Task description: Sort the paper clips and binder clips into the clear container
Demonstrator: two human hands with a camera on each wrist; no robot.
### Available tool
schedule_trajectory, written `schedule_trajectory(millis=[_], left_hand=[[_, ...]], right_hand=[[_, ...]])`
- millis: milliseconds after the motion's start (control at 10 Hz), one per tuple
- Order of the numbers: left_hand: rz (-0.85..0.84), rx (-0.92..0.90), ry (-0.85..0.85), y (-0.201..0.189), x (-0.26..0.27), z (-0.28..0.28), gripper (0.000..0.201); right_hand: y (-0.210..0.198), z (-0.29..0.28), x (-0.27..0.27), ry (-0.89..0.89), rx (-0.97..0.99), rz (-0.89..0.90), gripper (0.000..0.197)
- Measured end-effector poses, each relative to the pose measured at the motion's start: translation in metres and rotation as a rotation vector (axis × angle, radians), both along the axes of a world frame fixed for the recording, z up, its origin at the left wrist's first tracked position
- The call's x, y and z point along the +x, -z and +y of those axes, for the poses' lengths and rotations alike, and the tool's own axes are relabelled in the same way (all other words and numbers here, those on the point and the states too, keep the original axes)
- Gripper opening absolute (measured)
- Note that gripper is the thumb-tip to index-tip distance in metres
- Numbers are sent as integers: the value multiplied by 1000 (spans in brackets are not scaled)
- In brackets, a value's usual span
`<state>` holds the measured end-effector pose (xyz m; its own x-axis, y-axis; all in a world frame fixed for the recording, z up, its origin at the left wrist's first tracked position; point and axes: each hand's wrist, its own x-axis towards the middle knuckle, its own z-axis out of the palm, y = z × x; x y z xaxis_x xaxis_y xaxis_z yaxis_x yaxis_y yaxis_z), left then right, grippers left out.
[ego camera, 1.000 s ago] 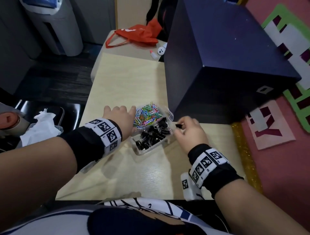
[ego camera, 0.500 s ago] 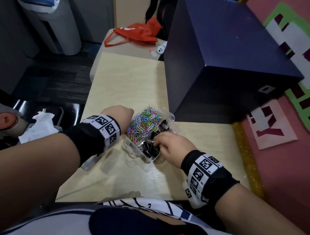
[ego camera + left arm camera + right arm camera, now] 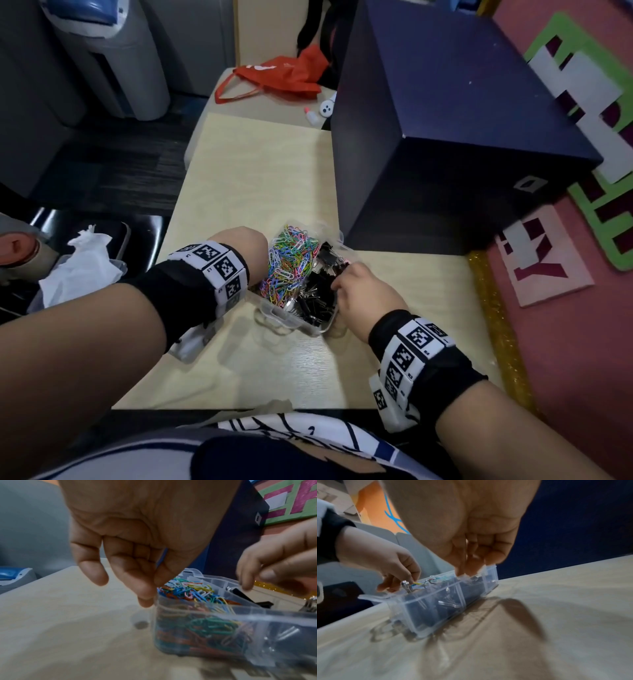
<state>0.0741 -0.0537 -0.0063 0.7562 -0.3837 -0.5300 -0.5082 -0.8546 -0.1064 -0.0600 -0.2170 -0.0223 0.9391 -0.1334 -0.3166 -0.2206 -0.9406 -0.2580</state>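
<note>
A clear container (image 3: 274, 308) stands on the pale wooden table (image 3: 260, 178), just in front of me. Its left compartment is full of coloured paper clips (image 3: 291, 257) and its right one of black binder clips (image 3: 317, 294). My left hand (image 3: 239, 245) is at the container's left end; in the left wrist view its thumb and a finger (image 3: 145, 599) pinch the wall (image 3: 171, 615) beside the paper clips (image 3: 192, 591). My right hand (image 3: 356, 291) has bunched fingertips (image 3: 467, 569) gripping the right rim (image 3: 489, 568) over the binder clips. I see no clip in either hand.
A tall dark blue box (image 3: 445, 137) stands right behind the container. A red bag (image 3: 284, 78) and small white items (image 3: 325, 108) lie at the far end. Crumpled white tissue (image 3: 82, 267) sits off the table's left side. A gold-trimmed pink board (image 3: 548, 342) borders the right.
My right hand, which pinched a black binder clip on the table, has moved left onto the container. My left hand's fingers have curled down onto it. The container has turned and shifted toward me.
</note>
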Motion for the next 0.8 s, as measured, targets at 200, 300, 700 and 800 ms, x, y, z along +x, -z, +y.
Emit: schedule_trajectory(millis=[200,300,700,800], left_hand=[[143,73,-55,-16,-29,-8,34],[229,63,-112,-16,-43,-10,33],[296,-49,-283,-6,-62,-7,31],[271,-108,-310,-3,-58,-3,35]], right_hand=[[2,-12,-16,183,22,-109,31],[5,-17,-21,277,-15,49,30],[13,-34,-20,129,-80,134,35],[11,-38,-17,153,-62,158,39]])
